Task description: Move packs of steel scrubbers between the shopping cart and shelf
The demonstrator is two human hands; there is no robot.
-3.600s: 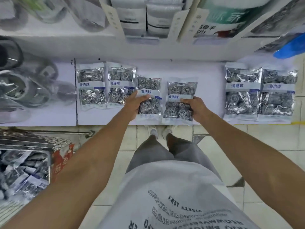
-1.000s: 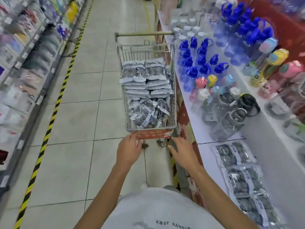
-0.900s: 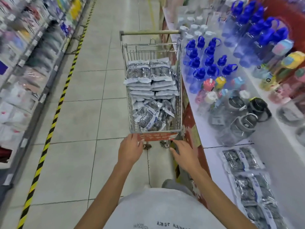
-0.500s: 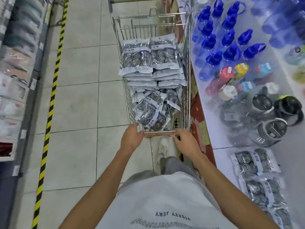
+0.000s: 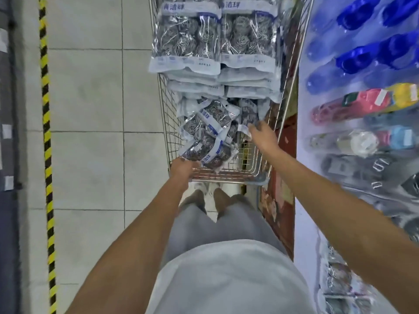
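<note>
The right hand [image 5: 260, 134] pinches a loose scrubber pack [image 5: 248, 114] in the shopping cart [image 5: 226, 175] for shelving, while the left hand [image 5: 182, 167] grips the near rim, steadying it.

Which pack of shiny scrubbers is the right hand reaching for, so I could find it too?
Look inside the wire shopping cart beside the shelf of blue bottles. Past the two neat stacks, loose packs lie jumbled at the near end. The right hand touches the pack by the cart's right wall; it stands nearly on edge and looks dark and narrow, unlike the flat, slanted packs to its left.
</note>
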